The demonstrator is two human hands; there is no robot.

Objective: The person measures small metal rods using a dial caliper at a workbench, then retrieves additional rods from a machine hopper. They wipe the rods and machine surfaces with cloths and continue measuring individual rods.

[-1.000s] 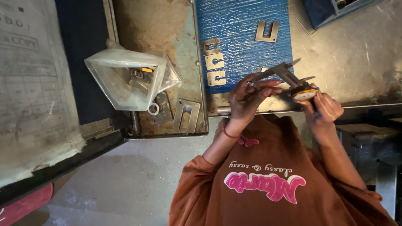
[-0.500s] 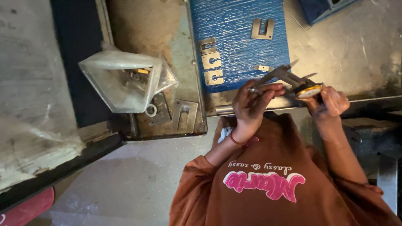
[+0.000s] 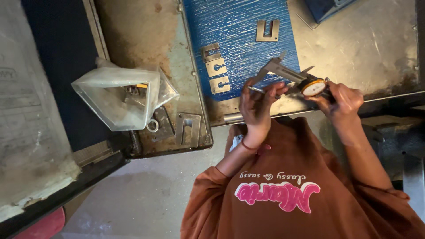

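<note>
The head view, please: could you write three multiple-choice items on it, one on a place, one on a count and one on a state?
1. Where is the clear plastic bag?
A. On the blue mat
B. On the rusty tray, left of the mat
C. In the left hand

2. How many slotted metal pieces lie on the blue mat?
A. Two
B. Four
C. Seven

3. What is the state of the dial caliper?
A. Held up in both hands
B. Lying flat on the mat
C. Inside the bag

Answers: 1 B, the bag rests on the rusty surface beside the mat. 2 B, three lie at the mat's left edge and one near its top. 3 A, the right hand has its grip at the dial and the left at the jaws.
</note>
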